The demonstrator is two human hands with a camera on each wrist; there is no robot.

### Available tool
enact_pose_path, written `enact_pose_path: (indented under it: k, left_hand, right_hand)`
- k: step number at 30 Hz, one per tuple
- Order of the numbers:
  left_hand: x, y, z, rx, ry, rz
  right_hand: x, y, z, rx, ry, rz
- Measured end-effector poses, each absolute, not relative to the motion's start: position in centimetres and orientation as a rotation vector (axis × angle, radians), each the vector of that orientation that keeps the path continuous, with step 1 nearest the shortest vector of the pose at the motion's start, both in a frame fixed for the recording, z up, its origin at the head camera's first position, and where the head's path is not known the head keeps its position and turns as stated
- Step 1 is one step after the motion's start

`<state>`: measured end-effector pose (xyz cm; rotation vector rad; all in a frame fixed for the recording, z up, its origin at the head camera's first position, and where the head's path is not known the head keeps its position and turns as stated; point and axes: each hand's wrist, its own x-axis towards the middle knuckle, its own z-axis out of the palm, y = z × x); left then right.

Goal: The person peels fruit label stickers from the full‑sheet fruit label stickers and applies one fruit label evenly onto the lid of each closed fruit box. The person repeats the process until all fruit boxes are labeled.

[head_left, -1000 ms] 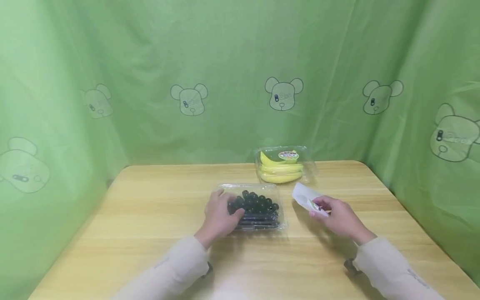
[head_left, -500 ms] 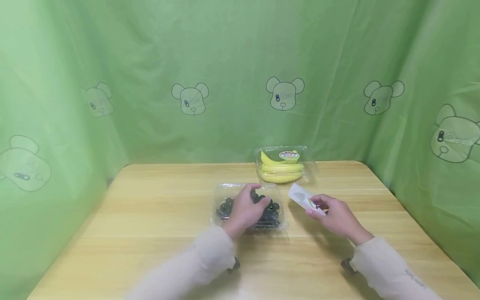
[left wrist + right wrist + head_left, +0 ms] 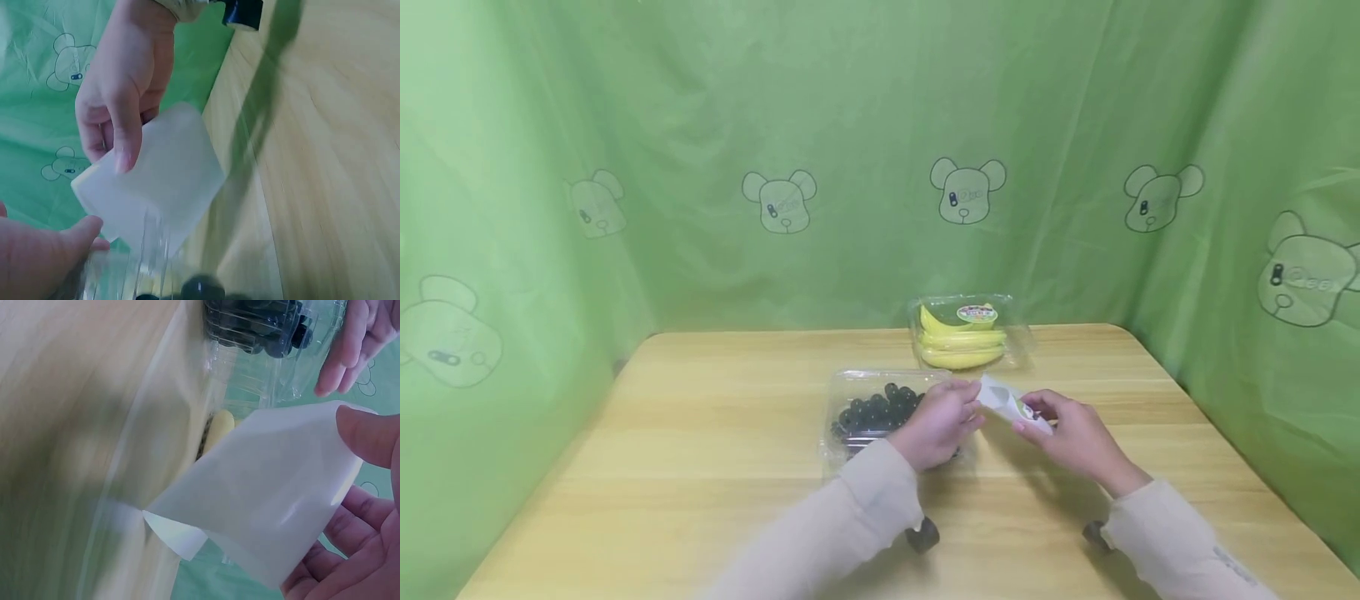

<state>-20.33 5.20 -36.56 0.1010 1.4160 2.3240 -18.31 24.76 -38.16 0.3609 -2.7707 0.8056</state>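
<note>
My right hand (image 3: 1078, 437) pinches a curled white sheet (image 3: 1000, 398) between thumb and fingers. A colourful round sticker shows on the sheet near the fingertips. In the right wrist view the pale, glossy side of the sheet (image 3: 269, 469) faces the camera. My left hand (image 3: 940, 421) reaches over the right side of a clear plastic box (image 3: 842, 383) of dark grapes (image 3: 876, 408). Its fairly straight fingers are close by the sheet's left corner. In the right wrist view the left fingertips (image 3: 331, 378) appear just apart from the sheet; whether they touch it I cannot tell.
Behind the grapes stands another clear box holding yellow bananas (image 3: 962, 354), with an oval sticker (image 3: 977, 313) on its lid. Both boxes are on a wooden table (image 3: 715, 417). Green curtains (image 3: 865, 100) printed with bear heads enclose the table at the back and sides.
My left hand has moved right from the left part of the grape box, across its lid, to the sheet's corner. My right hand and the sheet have barely moved.
</note>
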Motion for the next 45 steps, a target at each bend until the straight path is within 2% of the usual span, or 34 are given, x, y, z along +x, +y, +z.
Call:
enact_pose_path:
  k: [4,11,23,30,39,45]
  left_hand:
    - [-20.3,6.3,-36.6,0.119,1.312,2.31]
    - [-19.5,8.5,-37.0,-0.064,1.174,2.413]
    - [-18.0,11.7,-39.8,-0.175,1.116,2.454]
    - [-18.3,12.3,-40.7,-0.144,1.018,2.497]
    - [-18.6,12.1,-40.9,0.029,0.918,2.504]
    - [-18.7,12.2,-41.0,-0.006,0.888,2.549]
  right_hand:
    - [-18.0,24.9,-37.9,0.348,-2.748,0.815]
    - [-17.6,25.9,-37.9,0.296,-2.712,0.856]
    - [-17.0,26.6,-38.0,0.244,-2.684,0.868]
    - [-16.9,26.7,-38.3,0.258,-2.677,0.869]
    - [-16.8,26.7,-38.7,0.291,-2.68,0.897]
    - [-16.8,26.7,-39.0,0.313,-2.721,0.911]
